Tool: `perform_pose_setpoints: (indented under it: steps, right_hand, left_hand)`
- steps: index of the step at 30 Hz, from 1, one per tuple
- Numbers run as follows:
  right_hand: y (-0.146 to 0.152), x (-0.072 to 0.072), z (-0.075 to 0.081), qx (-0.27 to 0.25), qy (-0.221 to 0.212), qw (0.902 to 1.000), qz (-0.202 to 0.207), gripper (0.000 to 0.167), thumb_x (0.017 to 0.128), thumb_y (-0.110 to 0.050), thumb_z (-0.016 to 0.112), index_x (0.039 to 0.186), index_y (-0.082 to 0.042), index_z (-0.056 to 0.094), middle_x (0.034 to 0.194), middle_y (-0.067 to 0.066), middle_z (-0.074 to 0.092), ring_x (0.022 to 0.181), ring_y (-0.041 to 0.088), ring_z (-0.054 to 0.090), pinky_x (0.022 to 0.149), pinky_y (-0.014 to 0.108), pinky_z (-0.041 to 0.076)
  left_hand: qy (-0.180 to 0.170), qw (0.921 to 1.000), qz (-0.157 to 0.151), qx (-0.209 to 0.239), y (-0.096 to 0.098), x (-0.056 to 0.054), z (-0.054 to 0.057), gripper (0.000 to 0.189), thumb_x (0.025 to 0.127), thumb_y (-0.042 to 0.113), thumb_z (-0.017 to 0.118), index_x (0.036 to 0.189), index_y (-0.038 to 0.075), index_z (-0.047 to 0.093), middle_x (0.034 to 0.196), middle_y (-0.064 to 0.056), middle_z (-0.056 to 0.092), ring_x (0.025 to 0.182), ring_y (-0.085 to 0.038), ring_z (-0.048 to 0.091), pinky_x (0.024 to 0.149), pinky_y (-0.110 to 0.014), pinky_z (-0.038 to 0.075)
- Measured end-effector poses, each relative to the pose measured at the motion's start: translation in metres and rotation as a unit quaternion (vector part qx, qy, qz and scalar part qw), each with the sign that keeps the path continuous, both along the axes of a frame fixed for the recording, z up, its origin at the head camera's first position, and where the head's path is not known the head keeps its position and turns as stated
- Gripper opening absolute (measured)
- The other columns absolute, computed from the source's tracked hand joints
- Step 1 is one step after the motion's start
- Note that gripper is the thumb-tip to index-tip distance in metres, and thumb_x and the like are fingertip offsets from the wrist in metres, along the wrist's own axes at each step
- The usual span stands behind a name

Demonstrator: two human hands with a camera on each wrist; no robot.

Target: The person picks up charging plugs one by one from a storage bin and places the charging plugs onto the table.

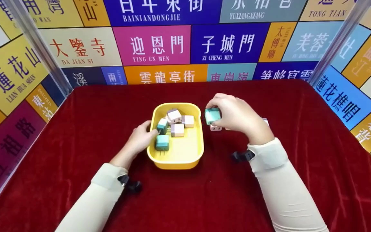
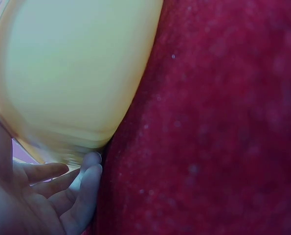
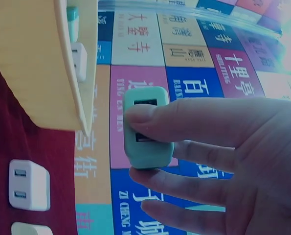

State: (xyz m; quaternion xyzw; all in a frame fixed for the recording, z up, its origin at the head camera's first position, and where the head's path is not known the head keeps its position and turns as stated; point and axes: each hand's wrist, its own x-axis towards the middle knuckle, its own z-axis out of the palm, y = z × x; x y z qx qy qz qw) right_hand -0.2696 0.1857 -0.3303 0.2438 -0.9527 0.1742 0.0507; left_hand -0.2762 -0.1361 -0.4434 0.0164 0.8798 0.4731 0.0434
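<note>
The right hand (image 1: 235, 113) pinches a green charger (image 1: 212, 116) between thumb and fingers, above the red cloth (image 1: 185, 199) and just beside the right rim of the yellow tub (image 1: 185, 149). The left hand (image 1: 142, 138) grips the tub's left side, thumb at the rim, fingers against the outer wall. The held charger looks smooth, and its thumb lies across the port face, so a loose pinch could let it twist or drop onto the pale charger (image 3: 29, 185) below. Carried too low, it might clip the rim; a left-hand tug could tilt the tub, sliding the loose chargers (image 1: 174, 116) inside.
</note>
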Motion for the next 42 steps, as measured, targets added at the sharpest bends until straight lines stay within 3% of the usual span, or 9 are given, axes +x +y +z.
perform_pose_setpoints:
  steps: [12,27,42]
  right_hand:
    - [0.034,-0.007,0.008,-0.021,-0.013,0.9994,-0.026,0.038,0.083,-0.008,0.087,0.119,-0.007,0.077,0.118,0.009,0.07,0.102,0.03,0.061,0.092,0.049,0.054]
    - [0.077,-0.007,0.016,-0.048,-0.015,0.9969,-0.06,0.041,0.082,-0.007,0.087,0.121,-0.005,0.076,0.121,0.014,0.069,0.108,0.033,0.06,0.094,0.052,0.051]
    - [0.113,-0.009,0.015,-0.058,-0.04,0.9925,-0.1,0.047,0.083,-0.003,0.086,0.128,0.002,0.072,0.127,0.022,0.064,0.113,0.038,0.057,0.097,0.055,0.05]
  left_hand:
    - [-0.004,1.0,-0.005,-0.005,0.0,-0.001,0.0,0.056,0.096,0.023,0.054,0.149,0.007,0.058,0.136,-0.017,0.067,0.118,-0.027,0.063,0.103,-0.043,0.052]
    - [-0.004,1.0,-0.003,-0.002,0.0,0.0,-0.001,0.057,0.095,0.022,0.055,0.149,0.006,0.058,0.137,-0.018,0.066,0.12,-0.029,0.061,0.105,-0.043,0.05]
    - [-0.002,1.0,-0.005,-0.005,0.0,-0.001,0.0,0.057,0.095,0.022,0.055,0.149,0.005,0.057,0.137,-0.019,0.066,0.12,-0.029,0.062,0.106,-0.044,0.05]
